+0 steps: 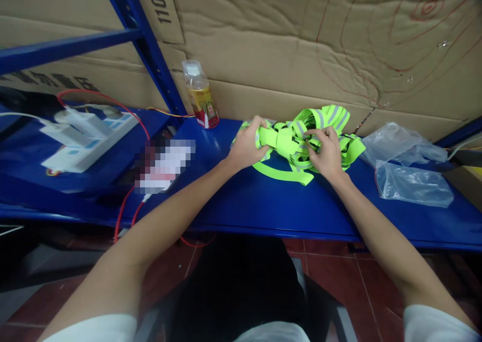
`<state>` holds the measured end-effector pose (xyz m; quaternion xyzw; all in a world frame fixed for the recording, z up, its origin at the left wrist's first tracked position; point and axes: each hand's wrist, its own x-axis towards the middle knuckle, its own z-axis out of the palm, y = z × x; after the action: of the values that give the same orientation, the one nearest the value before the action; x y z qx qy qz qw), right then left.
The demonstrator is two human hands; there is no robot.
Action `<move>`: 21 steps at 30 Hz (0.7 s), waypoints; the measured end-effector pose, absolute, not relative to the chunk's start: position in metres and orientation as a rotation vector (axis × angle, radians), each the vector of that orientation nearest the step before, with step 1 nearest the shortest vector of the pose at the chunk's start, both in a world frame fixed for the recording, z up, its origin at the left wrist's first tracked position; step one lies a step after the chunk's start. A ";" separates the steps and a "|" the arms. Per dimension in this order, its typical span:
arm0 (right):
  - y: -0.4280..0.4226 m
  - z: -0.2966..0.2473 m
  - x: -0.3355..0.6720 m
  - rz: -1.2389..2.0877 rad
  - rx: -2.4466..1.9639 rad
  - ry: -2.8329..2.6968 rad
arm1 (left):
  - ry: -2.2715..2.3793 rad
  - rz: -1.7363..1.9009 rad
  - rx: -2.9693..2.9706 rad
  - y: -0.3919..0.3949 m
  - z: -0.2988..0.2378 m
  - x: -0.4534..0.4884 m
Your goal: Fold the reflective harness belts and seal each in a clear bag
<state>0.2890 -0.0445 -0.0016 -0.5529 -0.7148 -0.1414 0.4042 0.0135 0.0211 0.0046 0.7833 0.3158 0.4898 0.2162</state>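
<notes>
Left hand (246, 148) and right hand (327, 156): grips clenched on the green straps (282, 141); bundle loosely gathered (plastic bags (412, 184) right, unfilled).

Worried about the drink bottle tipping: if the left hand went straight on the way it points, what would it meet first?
Not the bottle, which stands off to its left. The left hand grips the green strap bundle; going on, it would likely meet more straps, then the cardboard wall.
</notes>
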 end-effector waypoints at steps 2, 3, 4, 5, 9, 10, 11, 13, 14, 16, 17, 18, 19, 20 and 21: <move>-0.042 -0.003 0.295 -0.382 -1.413 -1.797 | 0.875 1.503 1.958 0.024 0.006 0.016; -0.041 -0.004 0.296 -0.382 -1.416 -1.792 | 0.880 1.551 1.838 0.026 0.006 0.017; -0.040 -0.004 0.297 -0.376 -1.414 -1.783 | 0.882 1.578 1.723 0.028 0.007 0.018; -0.040 -0.003 0.296 -0.367 -1.404 -1.773 | 0.879 1.590 1.620 0.030 0.006 0.019; -0.048 0.005 0.285 -0.335 -1.302 -1.824 | 0.849 1.552 1.414 0.039 0.002 0.021; -0.051 0.008 0.281 -0.322 -1.276 -1.887 | 0.821 1.529 1.414 0.039 0.001 0.021; -0.055 0.011 0.277 -0.303 -1.259 -1.964 | 0.778 1.501 1.431 0.040 0.000 0.021; -0.060 0.014 0.271 -0.220 -1.268 -2.122 | 0.664 1.421 1.487 0.038 -0.002 0.022; -0.061 0.014 0.269 -0.151 -1.287 -2.184 | 0.611 1.380 1.513 0.037 -0.002 0.023; -0.062 0.013 0.268 -0.004 -1.318 -2.244 | 0.550 1.316 1.535 0.035 -0.003 0.025; -0.061 0.012 0.268 0.052 -1.317 -2.243 | 0.540 1.293 1.533 0.034 -0.003 0.026; -0.060 0.011 0.269 0.087 -1.307 -2.229 | 0.537 1.278 1.528 0.034 -0.002 0.027; -0.059 0.010 0.270 0.098 -1.295 -2.203 | 0.533 1.265 1.527 0.033 -0.002 0.027; -0.058 0.009 0.271 0.092 -1.287 -2.167 | 0.524 1.254 1.534 0.032 0.000 0.026; -0.057 0.009 0.272 0.082 -1.281 -2.131 | 0.508 1.246 1.554 0.032 0.001 0.025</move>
<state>0.2716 -0.0574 0.0091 -0.4875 -0.8112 0.0313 0.3214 0.0253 0.0317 0.0015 0.6471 0.2118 0.5190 0.5168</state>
